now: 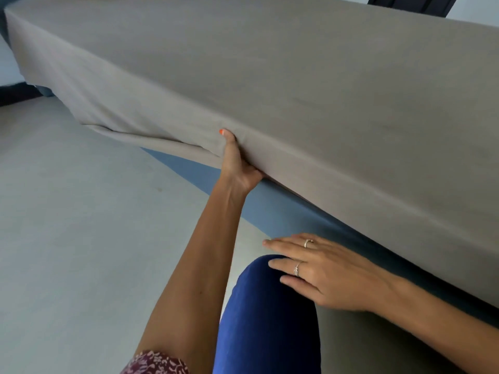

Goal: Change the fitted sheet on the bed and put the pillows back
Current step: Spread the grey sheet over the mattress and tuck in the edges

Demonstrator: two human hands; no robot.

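1. Floor (pixel 81 238): pale grey surface stretching out to the left of your left arm, beyond the side of the bed.
2. Sleeve (pixel 156 363): patterned maroon fabric at the base of your left arm, at the lower edge of view.
3. Left hand (pixel 239 168): reaches forward to the lower edge of the mattress side. Your thumb lies flat against the outer face of the fitted sheet (pixel 297 76), while your fingers curl under the hem and are hidden, so the hand grips the sheet's edge. Left of this hand the hem hangs in a loose fold, not drawn under.
4. Bed base (pixel 270 203): blue band running directly below your left hand and behind your right hand.
5. Knee (pixel 267 306): clad in dark blue, between your two forearms.
6. Right hand (pixel 324 273): fingers extended and together, palm down, holding nothing; the fingertips lie over your knee. Rings (pixel 298 268) show on two fingers.
7. Fitted sheet, continued: taupe cloth covers the mattress top and side above and right of both hands, lying smooth.
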